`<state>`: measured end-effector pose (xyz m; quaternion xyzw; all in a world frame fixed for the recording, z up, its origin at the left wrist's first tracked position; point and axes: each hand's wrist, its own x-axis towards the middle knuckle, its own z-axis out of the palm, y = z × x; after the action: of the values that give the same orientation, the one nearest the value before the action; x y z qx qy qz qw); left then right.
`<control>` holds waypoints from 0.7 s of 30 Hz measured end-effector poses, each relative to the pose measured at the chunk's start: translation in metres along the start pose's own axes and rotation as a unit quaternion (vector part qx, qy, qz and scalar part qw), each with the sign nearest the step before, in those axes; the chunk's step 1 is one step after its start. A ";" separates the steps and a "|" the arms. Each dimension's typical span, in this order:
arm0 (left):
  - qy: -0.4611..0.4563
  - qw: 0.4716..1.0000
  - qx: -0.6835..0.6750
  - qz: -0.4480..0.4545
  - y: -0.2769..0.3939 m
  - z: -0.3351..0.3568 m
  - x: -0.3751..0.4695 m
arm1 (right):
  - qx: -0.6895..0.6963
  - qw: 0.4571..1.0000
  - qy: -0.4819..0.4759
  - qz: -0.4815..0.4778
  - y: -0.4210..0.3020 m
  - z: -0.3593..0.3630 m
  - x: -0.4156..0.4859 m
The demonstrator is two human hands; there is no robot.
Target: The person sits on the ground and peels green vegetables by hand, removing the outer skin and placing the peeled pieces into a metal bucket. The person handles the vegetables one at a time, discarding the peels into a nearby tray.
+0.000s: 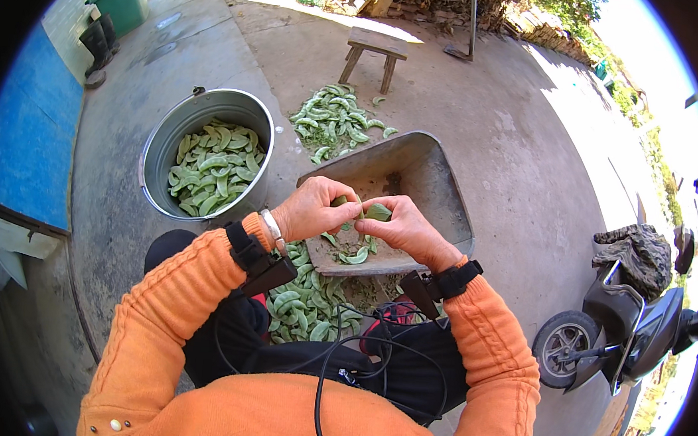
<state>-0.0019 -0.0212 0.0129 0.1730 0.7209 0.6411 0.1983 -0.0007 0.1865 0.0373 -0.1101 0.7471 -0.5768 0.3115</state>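
My left hand (321,209) and my right hand (406,226) meet above a metal wheelbarrow tray (429,181). Between the fingertips of both is a green bean pod (360,208), partly covered by the fingers. A green leaf or broad pod piece (378,212) shows at my right fingers. Several pods, such as a flat curved bean pod (354,256), lie in the tray's near part. To the left stands a metal bucket (149,164) holding a heap of bean pods (215,165). Another pile of pods (298,311) lies on the ground between my feet.
More pods (331,115) lie on the concrete beyond the tray, near a small wooden stool (376,43). A long-handled tool (472,28) stands behind. A scooter (612,330) is at the right; rubber boots (99,41) and a green bin (122,3) are at upper left. Black cables (335,343) cross my lap.
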 end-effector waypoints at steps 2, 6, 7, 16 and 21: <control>0.000 1.000 0.011 0.001 -0.001 0.000 0.001 | -0.014 1.000 0.011 0.012 0.002 0.002 0.002; 0.021 0.998 0.061 0.000 -0.002 -0.001 0.001 | -0.145 0.988 0.052 -0.008 0.015 0.005 0.012; 0.026 0.998 0.051 0.005 -0.002 -0.002 0.001 | -0.132 0.989 0.045 -0.046 0.019 0.005 0.013; 0.042 0.998 0.038 0.025 0.002 -0.005 0.001 | 0.040 0.997 0.041 -0.054 0.022 0.009 0.010; 0.068 0.998 -0.002 -0.004 0.009 -0.008 -0.001 | 0.035 0.999 0.014 0.037 0.029 0.000 0.011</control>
<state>-0.0056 -0.0274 0.0222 0.1256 0.7323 0.6518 0.1519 -0.0037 0.1893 0.0064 -0.0637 0.7339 -0.5926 0.3259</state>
